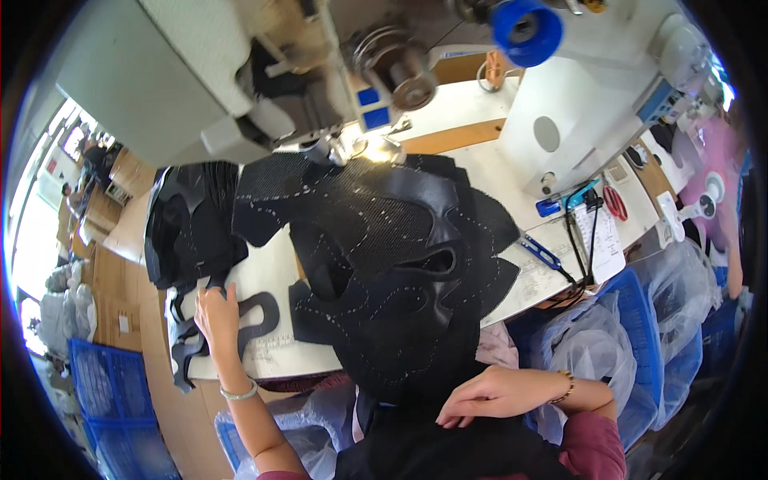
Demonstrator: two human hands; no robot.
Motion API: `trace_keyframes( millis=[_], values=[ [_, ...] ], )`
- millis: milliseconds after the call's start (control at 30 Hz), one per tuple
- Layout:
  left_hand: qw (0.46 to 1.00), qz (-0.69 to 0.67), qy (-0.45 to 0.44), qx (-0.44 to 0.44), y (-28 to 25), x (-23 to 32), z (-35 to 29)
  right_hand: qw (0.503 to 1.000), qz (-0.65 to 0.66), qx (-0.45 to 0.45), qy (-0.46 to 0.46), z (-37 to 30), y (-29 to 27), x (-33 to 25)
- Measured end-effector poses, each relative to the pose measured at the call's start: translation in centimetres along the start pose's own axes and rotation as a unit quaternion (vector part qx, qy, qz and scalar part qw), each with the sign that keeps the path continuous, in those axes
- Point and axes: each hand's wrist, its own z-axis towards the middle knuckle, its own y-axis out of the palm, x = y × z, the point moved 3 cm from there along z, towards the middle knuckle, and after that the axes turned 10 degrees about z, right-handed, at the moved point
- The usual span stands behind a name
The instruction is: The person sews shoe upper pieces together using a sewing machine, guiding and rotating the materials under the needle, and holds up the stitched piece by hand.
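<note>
My left hand (216,318) is at the table's left end, thumb apart from the fingers, its fingertips at the lower edge of a stack of black cut pieces (192,216). Curved dark strips (260,316) lie on both sides of it; whether it touches one is hard to tell. My right hand (492,394) hangs loosely above my lap, fingers extended, with nothing in it. Between the hands, a large black mesh-and-smooth piece (376,232) with pale dashed marks and cut openings spreads under the sewing machine head (320,120) and over the table's front edge.
Blue thread snips (542,251), black cords (588,240), a paper sheet (604,244) and red-handled scissors (614,202) lie on the right of the white table (268,360). Blue baskets with clear plastic liners (588,352) stand at the right. More blue crates (108,380) are at the left.
</note>
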Motion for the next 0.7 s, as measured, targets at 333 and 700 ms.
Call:
trace_keyframes(
  millis=[333, 700],
  values=[
    [0.997, 0.035, -0.07, 0.002, 4.5, -2.2, 0.3, 0.517, -0.499, 0.5, -0.483, 1.3, -8.2, -15.7],
    [0.945, 0.113, 0.244, 0.184, 6.9, 4.5, 11.7, 0.771, -0.331, 0.393, -0.377, 6.5, -10.7, -16.8]
  ],
)
